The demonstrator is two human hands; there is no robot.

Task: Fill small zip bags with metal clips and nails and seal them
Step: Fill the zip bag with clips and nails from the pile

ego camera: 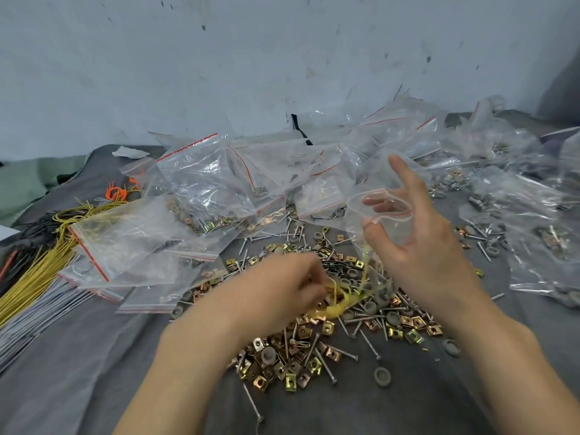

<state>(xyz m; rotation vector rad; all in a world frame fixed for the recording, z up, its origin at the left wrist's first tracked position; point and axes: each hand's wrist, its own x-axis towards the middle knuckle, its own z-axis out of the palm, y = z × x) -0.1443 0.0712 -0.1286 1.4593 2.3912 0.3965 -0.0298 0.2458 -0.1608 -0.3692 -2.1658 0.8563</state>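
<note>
- Both forearms are cut off by the lower edge.
- Metal clips [292, 381] and nails [324, 365] lie heaped on a grey cloth [94, 372].
- The left hand [279, 287] reaches into the heap with its fingers curled, pinching a yellow wire [337, 304]; its fingertips are blurred.
- The right hand [420, 249] holds a small zip bag [353, 204] above the heap, thumb and fingers spreading its mouth, index finger raised.
- Behind, the clear bags [204, 183] carry a red seal stripe; their contents are hard to make out.
- At far left, a wire bundle [37, 262] runs out of view.
</note>
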